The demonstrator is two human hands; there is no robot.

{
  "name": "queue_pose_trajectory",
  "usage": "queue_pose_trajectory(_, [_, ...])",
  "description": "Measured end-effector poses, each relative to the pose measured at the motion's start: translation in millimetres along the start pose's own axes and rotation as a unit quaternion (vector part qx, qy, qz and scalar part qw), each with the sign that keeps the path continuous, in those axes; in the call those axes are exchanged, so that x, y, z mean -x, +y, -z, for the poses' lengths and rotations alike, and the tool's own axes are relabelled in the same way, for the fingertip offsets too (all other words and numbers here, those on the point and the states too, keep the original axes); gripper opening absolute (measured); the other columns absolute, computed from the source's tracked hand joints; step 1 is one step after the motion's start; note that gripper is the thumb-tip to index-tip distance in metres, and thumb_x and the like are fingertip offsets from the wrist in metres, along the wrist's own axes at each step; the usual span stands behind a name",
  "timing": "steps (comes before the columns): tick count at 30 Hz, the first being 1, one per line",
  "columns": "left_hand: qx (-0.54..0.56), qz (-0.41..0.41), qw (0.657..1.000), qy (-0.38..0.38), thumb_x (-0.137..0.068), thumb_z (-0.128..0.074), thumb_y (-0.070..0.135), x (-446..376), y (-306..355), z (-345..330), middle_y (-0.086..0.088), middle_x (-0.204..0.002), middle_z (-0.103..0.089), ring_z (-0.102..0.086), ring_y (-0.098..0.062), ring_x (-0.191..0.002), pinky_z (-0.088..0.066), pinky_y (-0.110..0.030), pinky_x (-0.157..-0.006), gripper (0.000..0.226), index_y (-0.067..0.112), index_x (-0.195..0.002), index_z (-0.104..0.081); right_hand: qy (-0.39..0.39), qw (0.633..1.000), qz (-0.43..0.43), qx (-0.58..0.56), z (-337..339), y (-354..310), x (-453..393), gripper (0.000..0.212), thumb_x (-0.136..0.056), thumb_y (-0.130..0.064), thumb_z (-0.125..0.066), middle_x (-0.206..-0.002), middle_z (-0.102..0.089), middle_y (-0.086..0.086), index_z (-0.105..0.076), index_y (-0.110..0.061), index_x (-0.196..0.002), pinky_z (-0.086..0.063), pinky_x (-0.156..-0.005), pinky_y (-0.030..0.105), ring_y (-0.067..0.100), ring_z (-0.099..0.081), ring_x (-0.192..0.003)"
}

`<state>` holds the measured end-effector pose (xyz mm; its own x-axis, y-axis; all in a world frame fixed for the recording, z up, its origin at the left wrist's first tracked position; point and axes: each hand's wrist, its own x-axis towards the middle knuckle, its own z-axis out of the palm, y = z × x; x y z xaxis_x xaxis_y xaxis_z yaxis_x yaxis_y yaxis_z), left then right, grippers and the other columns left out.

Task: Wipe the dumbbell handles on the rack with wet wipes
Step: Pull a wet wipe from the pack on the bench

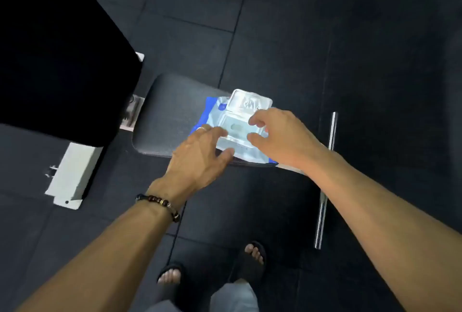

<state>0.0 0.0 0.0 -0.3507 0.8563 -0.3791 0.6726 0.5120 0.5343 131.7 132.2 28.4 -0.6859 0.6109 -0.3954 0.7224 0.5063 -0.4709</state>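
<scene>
While the soft blue-and-white plastic pack of wet wipes [226, 124] is sitting on the dark padded bench [170, 111] with its clear hard flip lid [250, 101] standing open, the left hand [200, 159] is pressing on the pack's near edge, fingers fairly straight. The right hand [277, 134] is hovering over the opening, thumb and fingers apart, pinching nothing yet. Pack's probably light, squishy and slippery, so I'd be pinning it down and pinching the wipe right at the opening.
</scene>
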Motion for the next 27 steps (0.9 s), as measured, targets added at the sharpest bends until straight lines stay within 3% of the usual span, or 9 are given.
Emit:
queue_pose_trajectory(3, [-0.024,0.014,0.999,0.032,-0.094,-0.054,0.042,-27.0,-18.9,-13.8,0.000,-0.146,-0.037,-0.041,-0.020,-0.129,-0.041,-0.040,-0.100,0.054,0.027,-0.144,-0.039,0.010,0.999,0.015,0.037,-20.2,3.9,-35.1,0.020,-0.092,-0.024,-0.060,-0.121,-0.058,-0.001,-0.071,-0.028,-0.109,-0.047,-0.087,0.035,0.023,-0.058,-0.109])
queue_pose_trajectory(7, [-0.059,-0.006,0.998,0.024,-0.093,-0.057,0.047,-42.7,-36.6,-29.7,0.000,-0.151,-0.031,-0.034,-0.021,-0.131,-0.040,-0.038,-0.098,0.059,0.028,-0.146,-0.038,0.003,0.997,0.005,0.073,-44.3,10.5,-59.0,0.024,-0.092,-0.013,-0.057,-0.114,-0.050,-0.002,-0.075,-0.028,-0.099,-0.042,-0.073,0.033,0.023,-0.058,-0.099])
queue_pose_trajectory(12, [-0.062,-0.029,0.997,0.045,-0.090,-0.058,0.051,-44.4,-46.8,-32.4,0.004,-0.148,-0.035,-0.032,-0.019,-0.129,-0.041,-0.037,-0.096,0.061,0.032,-0.145,-0.039,0.034,0.994,0.009,0.106,-55.9,10.9,-63.4,0.012,-0.093,-0.025,-0.063,-0.100,-0.042,-0.010,-0.073,-0.024,-0.102,-0.043,-0.072,0.032,0.015,-0.052,-0.082])
queue_pose_trajectory(16, [-0.072,-0.035,0.996,0.039,-0.089,-0.060,0.052,-48.8,-51.0,-30.1,0.003,-0.146,-0.038,-0.034,-0.020,-0.127,-0.043,-0.038,-0.095,0.062,0.032,-0.144,-0.040,0.048,0.987,0.016,0.152,-63.3,6.5,-63.9,0.018,-0.097,-0.022,-0.056,-0.105,-0.053,0.002,-0.072,-0.017,-0.105,-0.047,-0.075,0.041,0.025,-0.057,-0.091])
queue_pose_trajectory(22, [-0.108,-0.048,0.992,0.032,-0.084,-0.064,0.050,-58.6,-48.7,-25.7,-0.001,-0.137,-0.040,-0.037,-0.023,-0.117,-0.044,-0.036,-0.085,0.065,0.031,-0.140,-0.039,0.061,0.966,0.048,0.248,-71.0,0.4,-65.8,0.011,-0.095,-0.014,-0.053,-0.089,-0.035,0.002,-0.062,-0.009,-0.100,-0.028,-0.066,0.036,0.021,-0.036,-0.076])
queue_pose_trajectory(27, [-0.135,-0.049,0.989,0.019,-0.082,-0.065,0.053,-65.0,-45.7,-23.4,-0.002,-0.134,-0.037,-0.036,-0.024,-0.113,-0.043,-0.035,-0.081,0.072,0.036,-0.144,-0.033,0.039,0.985,0.027,0.165,-65.0,3.8,-64.3,0.008,-0.094,-0.010,-0.054,-0.100,-0.046,0.003,-0.057,-0.012,-0.102,-0.041,-0.075,0.037,0.024,-0.051,-0.088])
